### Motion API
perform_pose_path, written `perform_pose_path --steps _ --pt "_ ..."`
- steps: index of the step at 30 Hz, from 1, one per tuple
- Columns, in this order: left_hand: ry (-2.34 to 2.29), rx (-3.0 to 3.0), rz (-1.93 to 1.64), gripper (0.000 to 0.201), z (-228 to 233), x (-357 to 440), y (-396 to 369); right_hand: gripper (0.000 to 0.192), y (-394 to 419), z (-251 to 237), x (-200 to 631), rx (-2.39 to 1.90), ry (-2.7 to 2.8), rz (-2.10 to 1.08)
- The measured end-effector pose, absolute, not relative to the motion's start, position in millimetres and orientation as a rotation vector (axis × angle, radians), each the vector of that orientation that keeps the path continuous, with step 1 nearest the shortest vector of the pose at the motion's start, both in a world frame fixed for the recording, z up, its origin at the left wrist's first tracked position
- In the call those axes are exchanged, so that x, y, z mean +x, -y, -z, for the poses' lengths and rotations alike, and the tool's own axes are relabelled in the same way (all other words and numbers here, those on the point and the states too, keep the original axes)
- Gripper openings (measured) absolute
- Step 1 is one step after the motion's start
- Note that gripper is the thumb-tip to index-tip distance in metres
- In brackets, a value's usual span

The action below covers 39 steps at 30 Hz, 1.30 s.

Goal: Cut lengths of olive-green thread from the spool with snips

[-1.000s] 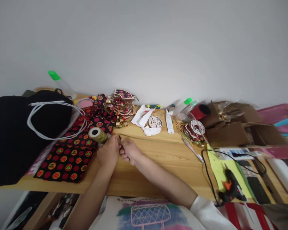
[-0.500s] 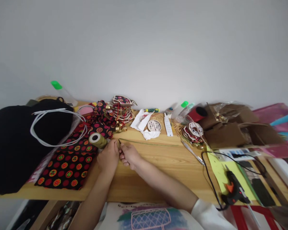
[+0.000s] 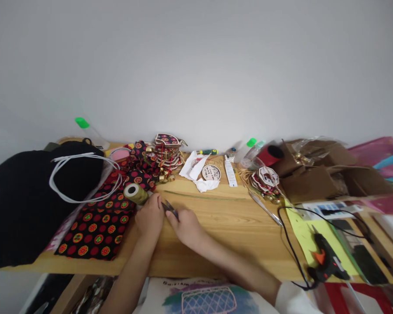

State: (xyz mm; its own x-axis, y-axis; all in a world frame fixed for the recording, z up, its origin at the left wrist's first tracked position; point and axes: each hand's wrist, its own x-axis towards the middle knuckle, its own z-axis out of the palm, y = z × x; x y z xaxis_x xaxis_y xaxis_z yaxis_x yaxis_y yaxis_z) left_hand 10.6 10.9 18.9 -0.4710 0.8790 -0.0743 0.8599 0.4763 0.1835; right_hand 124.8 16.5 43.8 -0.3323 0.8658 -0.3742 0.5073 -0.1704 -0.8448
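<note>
My left hand is closed in a pinch right beside a spool of olive-green cord lying on its side. What sits between its fingertips is too small to make out. In my right hand is a pair of small dark scissors, their blades parted and pointing at the left fingertips. A cut-looking length of olive-green cord stretches across the wooden table just beyond both hands.
Patterned black cloth, a black fabric item and a coiled white cable lie left. Behind are stacked ornaments, white tissue and a round disc. A glue gun, craft knife and cardboard boxes are right.
My right hand has drawn slightly right, away from the left fingers, and the scissors now show with blades apart. The whole view has shifted a little.
</note>
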Motion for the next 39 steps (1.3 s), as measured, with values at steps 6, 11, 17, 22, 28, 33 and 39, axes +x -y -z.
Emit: perform_pose_path --steps 6,11,17,22,28,33,39 --pt "-2.624 1.511 -0.144 0.033 -16.0 13.6 -12.2 0.027 -2.0 -42.1 167.6 -1.541 2.697 -0.703" --pt "-2.681 1.549 -0.104 0.034 -15.0 16.0 -12.7 0.022 -0.1 -33.6 203.6 -1.391 2.787 -0.469" --pt "-2.777 1.576 -0.025 0.034 -20.9 22.5 -15.0 0.039 -27.3 -20.8 232.8 -1.515 2.474 -0.223" --pt "-2.809 1.549 0.008 0.034 -25.4 27.4 -16.1 0.042 -26.0 -11.0 230.6 -1.755 2.406 -0.389" --pt "-2.812 1.494 0.023 0.035 -27.6 29.5 -18.7 0.049 -22.5 -9.4 225.6 -1.751 2.487 -0.395" --pt "-2.789 1.455 0.01 0.037 -29.9 30.9 -18.2 0.051 -23.5 -12.8 224.0 -1.76 2.554 -0.351" --pt "-2.727 1.451 0.054 0.034 -29.2 27.0 -17.7 0.048 -22.8 -16.3 219.4 -1.825 2.56 -0.276"
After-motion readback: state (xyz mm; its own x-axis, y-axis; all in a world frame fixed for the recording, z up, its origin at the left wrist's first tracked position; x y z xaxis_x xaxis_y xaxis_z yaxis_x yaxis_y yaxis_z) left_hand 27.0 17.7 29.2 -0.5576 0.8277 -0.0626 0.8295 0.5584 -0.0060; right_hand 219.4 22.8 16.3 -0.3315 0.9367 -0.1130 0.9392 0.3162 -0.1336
